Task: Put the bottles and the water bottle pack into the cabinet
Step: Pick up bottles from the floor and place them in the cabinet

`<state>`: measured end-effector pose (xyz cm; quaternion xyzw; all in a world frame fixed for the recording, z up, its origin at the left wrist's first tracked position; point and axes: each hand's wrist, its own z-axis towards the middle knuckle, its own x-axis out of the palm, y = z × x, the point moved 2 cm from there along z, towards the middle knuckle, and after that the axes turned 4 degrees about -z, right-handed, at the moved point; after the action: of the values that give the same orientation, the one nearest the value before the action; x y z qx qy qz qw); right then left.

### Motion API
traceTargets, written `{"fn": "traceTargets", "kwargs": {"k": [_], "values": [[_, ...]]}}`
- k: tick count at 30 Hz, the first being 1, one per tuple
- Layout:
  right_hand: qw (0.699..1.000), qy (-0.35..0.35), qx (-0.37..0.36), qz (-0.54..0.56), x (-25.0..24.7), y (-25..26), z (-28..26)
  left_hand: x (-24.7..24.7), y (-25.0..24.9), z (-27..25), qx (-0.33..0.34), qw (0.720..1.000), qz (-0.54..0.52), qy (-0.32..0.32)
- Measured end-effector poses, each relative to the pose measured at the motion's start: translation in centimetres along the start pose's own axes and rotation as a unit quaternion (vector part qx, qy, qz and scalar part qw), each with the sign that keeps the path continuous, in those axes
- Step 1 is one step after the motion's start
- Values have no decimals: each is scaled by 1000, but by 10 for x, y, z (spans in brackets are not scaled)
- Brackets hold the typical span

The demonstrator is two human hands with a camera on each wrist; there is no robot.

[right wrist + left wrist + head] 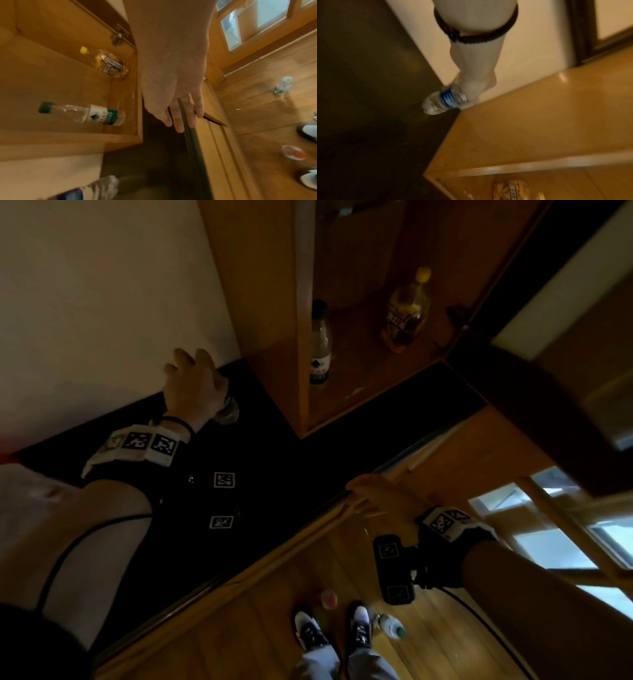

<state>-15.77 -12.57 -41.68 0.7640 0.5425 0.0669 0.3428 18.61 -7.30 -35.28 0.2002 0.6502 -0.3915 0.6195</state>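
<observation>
My left hand (191,381) grips a clear water bottle with a blue label (443,100) over the black countertop (239,460), left of the open wooden cabinet (376,344). The same bottle shows low in the right wrist view (96,189). Inside the cabinet stand a green-capped water bottle (320,344) (82,115) and a yellow-capped drink bottle (407,309) (109,65). My right hand (370,498) (178,119) rests on the counter's front edge (190,135), fingers curled over it. No bottle pack is in view.
On the wooden floor by my shoes (332,628) stand a red-capped bottle (329,599) (294,154) and a green-capped bottle (392,625) (283,85). The open cabinet door (555,419) hangs at the right. A white wall (102,302) backs the counter.
</observation>
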Motion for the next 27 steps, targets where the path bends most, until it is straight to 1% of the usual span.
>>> {"fn": "traceTargets", "kwargs": {"k": [2,3,6,10,11,13,16,20,21,23,25,27], "values": [[1000,17,-6,-23,6,-11,3,2,-2,-18,-18,998,-49,16],[999,23,-4,-30,8,-16,6,3,-3,-27,-15,998,-64,22],[997,37,-5,-60,14,-28,13,5,-9,-59,-9,997,-81,19],[989,90,-3,-117,19,-46,18,10,-12,-114,-28,996,-77,20],[988,94,0,-122,21,-53,22,11,-13,-129,-33,996,-80,15],[986,86,3,-141,24,-65,24,6,-19,-158,-40,995,-86,-15],[979,89,-1,-182,34,-82,16,2,-24,-195,-48,992,-106,-50],[976,119,5,-185,53,-99,7,-2,-29,-235,-27,984,-163,-73],[975,127,7,-184,58,-103,7,-5,-32,-243,-21,982,-173,-70],[971,142,9,-193,66,-110,3,-12,-40,-260,5,984,-175,-42],[966,164,5,-202,73,-115,-4,-19,-50,-278,34,984,-174,5],[961,192,12,-197,80,-118,-11,-16,-57,-299,29,981,-182,58]]}}
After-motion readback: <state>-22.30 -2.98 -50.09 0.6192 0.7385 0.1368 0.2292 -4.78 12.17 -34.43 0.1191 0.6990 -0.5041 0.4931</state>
